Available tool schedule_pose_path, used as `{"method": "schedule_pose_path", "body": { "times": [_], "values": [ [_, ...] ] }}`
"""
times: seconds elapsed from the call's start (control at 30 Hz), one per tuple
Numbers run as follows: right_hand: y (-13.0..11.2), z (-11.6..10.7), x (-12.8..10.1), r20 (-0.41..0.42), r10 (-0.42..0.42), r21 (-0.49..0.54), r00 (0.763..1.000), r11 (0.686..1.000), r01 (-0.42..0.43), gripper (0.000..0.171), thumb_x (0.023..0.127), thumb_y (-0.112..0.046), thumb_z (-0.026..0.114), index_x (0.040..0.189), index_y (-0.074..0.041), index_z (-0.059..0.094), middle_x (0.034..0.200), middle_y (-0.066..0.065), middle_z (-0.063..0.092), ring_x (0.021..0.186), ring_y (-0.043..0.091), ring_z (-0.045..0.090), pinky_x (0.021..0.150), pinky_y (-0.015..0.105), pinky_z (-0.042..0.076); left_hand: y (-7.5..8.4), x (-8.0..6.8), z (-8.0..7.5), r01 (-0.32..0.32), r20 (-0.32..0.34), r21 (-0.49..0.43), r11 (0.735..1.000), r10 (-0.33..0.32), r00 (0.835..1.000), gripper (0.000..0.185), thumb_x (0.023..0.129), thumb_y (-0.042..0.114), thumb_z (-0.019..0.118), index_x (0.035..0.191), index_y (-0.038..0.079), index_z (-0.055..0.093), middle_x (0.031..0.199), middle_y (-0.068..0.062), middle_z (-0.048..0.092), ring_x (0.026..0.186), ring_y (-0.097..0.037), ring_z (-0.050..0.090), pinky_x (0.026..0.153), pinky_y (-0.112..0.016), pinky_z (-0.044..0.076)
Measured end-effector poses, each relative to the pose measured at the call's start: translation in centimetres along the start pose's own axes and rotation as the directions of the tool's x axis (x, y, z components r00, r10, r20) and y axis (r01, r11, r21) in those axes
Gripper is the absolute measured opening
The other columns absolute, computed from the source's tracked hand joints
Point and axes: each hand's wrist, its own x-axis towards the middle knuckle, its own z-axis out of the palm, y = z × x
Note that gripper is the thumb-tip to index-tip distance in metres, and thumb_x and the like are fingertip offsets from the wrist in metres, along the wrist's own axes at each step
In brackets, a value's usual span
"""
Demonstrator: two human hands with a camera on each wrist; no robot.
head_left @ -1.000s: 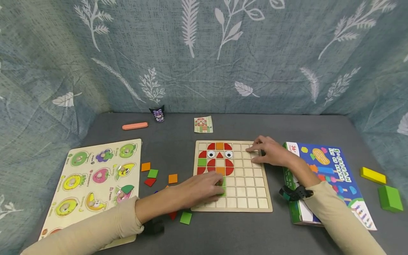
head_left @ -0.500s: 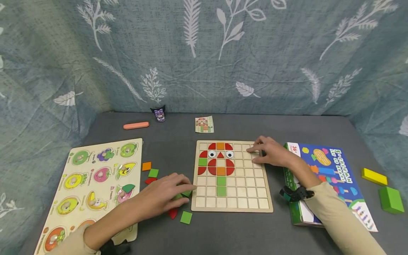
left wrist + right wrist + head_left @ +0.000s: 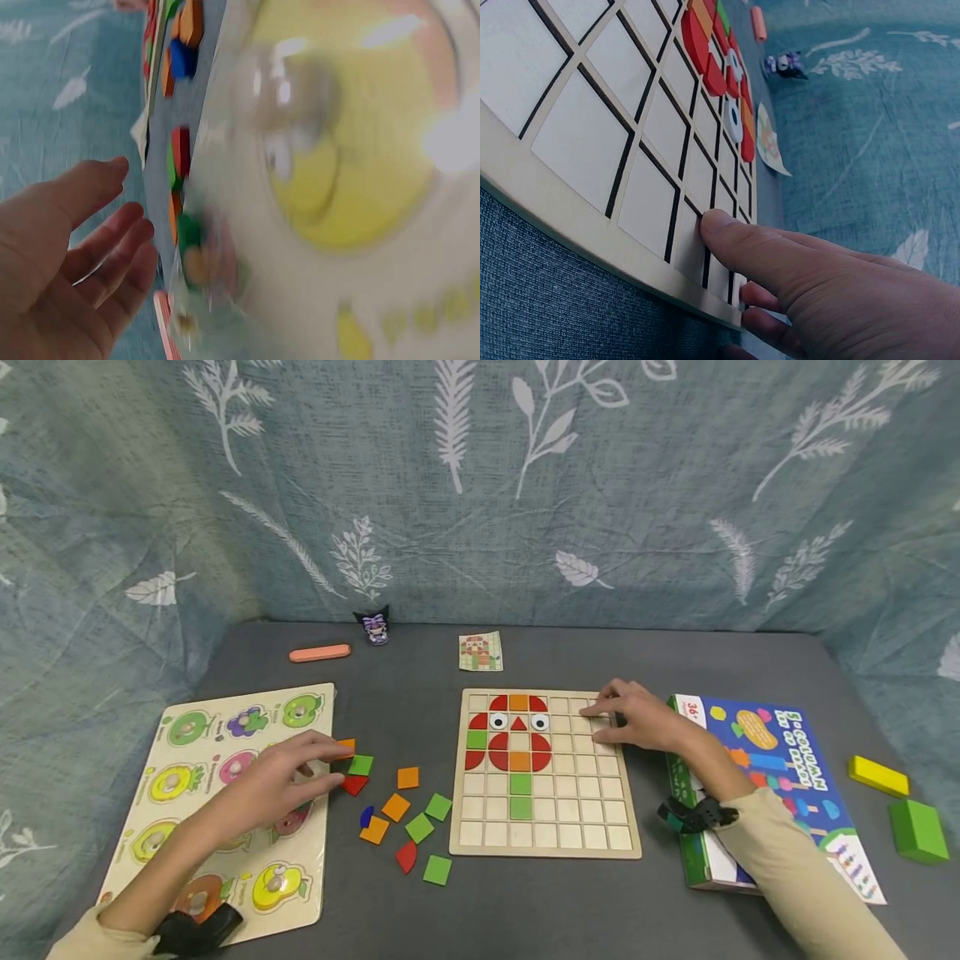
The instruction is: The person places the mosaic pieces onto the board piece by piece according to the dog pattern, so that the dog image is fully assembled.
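A wooden grid board (image 3: 547, 850) lies mid-table, with red, orange and green tiles and two eye tiles filling its upper left. My right hand (image 3: 611, 717) rests flat on its top right corner, fingers straight; the right wrist view shows the right hand (image 3: 780, 262) with its fingertips on the grid board (image 3: 592, 135) edge. My left hand (image 3: 303, 767) hovers open over the right edge of the fruit puzzle, its fingertips by an orange tile (image 3: 346, 747) and a green tile (image 3: 361, 766), holding nothing. The left wrist view shows the left hand (image 3: 82, 262), empty and relaxed.
Several loose tiles (image 3: 408, 827) lie left of the grid board. A fruit puzzle board (image 3: 225, 710) sits at left, a blue box (image 3: 765, 760) at right, with a yellow block (image 3: 877, 774) and green block (image 3: 918, 829) beyond. A pink bar (image 3: 319, 653), small figure (image 3: 373, 628) and card (image 3: 480, 652) stand at the back.
My left hand left the grid board's lower middle, passed over the loose tiles and moved left to the tiles beside the fruit puzzle. The right hand has stayed put.
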Motion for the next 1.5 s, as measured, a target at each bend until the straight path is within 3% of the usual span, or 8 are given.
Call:
{"method": "schedule_pose_path", "body": {
  "times": [0.27, 0.43, 0.6, 0.77, 0.9, 1.13, 1.3, 1.5],
  "values": [
    [0.1, -0.1, 0.1, 0.004, -0.005, 0.001, 1.0, 1.0, 0.005, 0.041, 0.087, -0.022, 0.072, 0.124, -0.008, 0.067, 0.116, 0.017, 0.054, 0.091, 0.023, 0.045, 0.073, 0.034, 0.034, -1.4, -0.9, -0.7, 0.042, -0.041, 0.002, 0.999, -0.042, 0.998, 0.027, 0.087, 0.015, 0.072, 0.114, 0.015, 0.07, 0.107, 0.0, 0.069, 0.085, 0.002, 0.062, 0.068, -0.021, 0.053],
    [0.1, -0.1, 0.1, -0.002, -0.005, -0.003, 1.0, 1.0, 0.005, 0.041, 0.086, -0.021, 0.073, 0.124, -0.008, 0.067, 0.116, 0.017, 0.054, 0.09, 0.023, 0.044, 0.073, 0.034, 0.034, -1.2, -0.1, 0.1, 0.006, -0.009, -0.055, 0.998, -0.006, 1.0, 0.024, 0.089, 0.013, 0.07, 0.113, 0.012, 0.069, 0.105, -0.001, 0.068, 0.087, 0.005, 0.059, 0.069, -0.021, 0.053],
    [0.1, 0.2, 0.1, -0.001, -0.002, 0.004, 1.0, 1.0, 0.002, 0.041, 0.086, -0.022, 0.073, 0.124, -0.008, 0.067, 0.116, 0.017, 0.054, 0.09, 0.023, 0.044, 0.073, 0.034, 0.034, -0.9, 0.7, 0.9, -0.04, 0.043, -0.063, 0.997, 0.043, 0.998, 0.024, 0.089, 0.01, 0.068, 0.113, 0.009, 0.068, 0.102, -0.001, 0.067, 0.081, 0.005, 0.056, 0.068, -0.021, 0.052],
    [0.0, 0.4, 0.2, -0.002, -0.005, 0.009, 1.0, 1.0, 0.005, 0.041, 0.086, -0.021, 0.073, 0.124, -0.008, 0.067, 0.115, 0.017, 0.054, 0.091, 0.023, 0.044, 0.074, 0.034, 0.034, -0.7, 1.0, 1.2, -0.068, 0.071, -0.057, 0.996, 0.072, 0.995, 0.023, 0.089, 0.008, 0.068, 0.112, 0.009, 0.07, 0.109, -0.004, 0.068, 0.079, 0.005, 0.056, 0.067, -0.02, 0.051],
    [0.0, 0.3, 0.2, -0.005, -0.011, 0.006, 1.0, 1.0, 0.011, 0.041, 0.086, -0.021, 0.073, 0.124, -0.008, 0.067, 0.115, 0.017, 0.055, 0.091, 0.023, 0.045, 0.074, 0.034, 0.034, -0.6, 1.2, 1.2, -0.074, 0.073, -0.018, 0.997, 0.076, 0.994, 0.022, 0.089, 0.006, 0.068, 0.11, 0.01, 0.071, 0.111, -0.004, 0.068, 0.082, -0.001, 0.061, 0.07, -0.021, 0.053],
    [0.1, 0.2, 0.0, -0.005, -0.009, -0.002, 1.0, 1.0, 0.009, 0.041, 0.086, -0.022, 0.073, 0.124, -0.009, 0.067, 0.116, 0.016, 0.055, 0.09, 0.021, 0.043, 0.073, 0.033, 0.034, -0.3, 2.3, 0.9, -0.149, 0.107, 0.107, 0.983, 0.137, 0.985, 0.023, 0.087, -0.004, 0.065, 0.106, 0.005, 0.075, 0.113, -0.007, 0.065, 0.099, -0.023, 0.065, 0.082, -0.037, 0.054],
    [0.1, 0.2, 0.0, -0.004, -0.012, 0.007, 1.0, 1.0, 0.012, 0.04, 0.086, -0.022, 0.073, 0.124, -0.008, 0.067, 0.115, 0.016, 0.055, 0.088, 0.021, 0.042, 0.073, 0.033, 0.033, 0.1, 3.3, 0.8, -0.143, 0.162, 0.151, 0.978, 0.119, 0.98, 0.023, 0.087, -0.006, 0.063, 0.104, 0.003, 0.074, 0.116, -0.012, 0.064, 0.102, -0.029, 0.065, 0.084, -0.044, 0.053],
    [0.0, 0.1, 0.1, -0.011, -0.023, 0.0, 1.0, 1.0, 0.023, 0.04, 0.086, -0.021, 0.073, 0.123, -0.007, 0.067, 0.115, 0.017, 0.055, 0.089, 0.022, 0.043, 0.073, 0.033, 0.033, 0.5, 3.9, 0.8, -0.129, 0.193, 0.162, 0.978, 0.097, 0.976, 0.021, 0.087, -0.003, 0.064, 0.105, 0.003, 0.074, 0.115, -0.013, 0.066, 0.1, -0.029, 0.066, 0.082, -0.044, 0.053]
  ]
}}
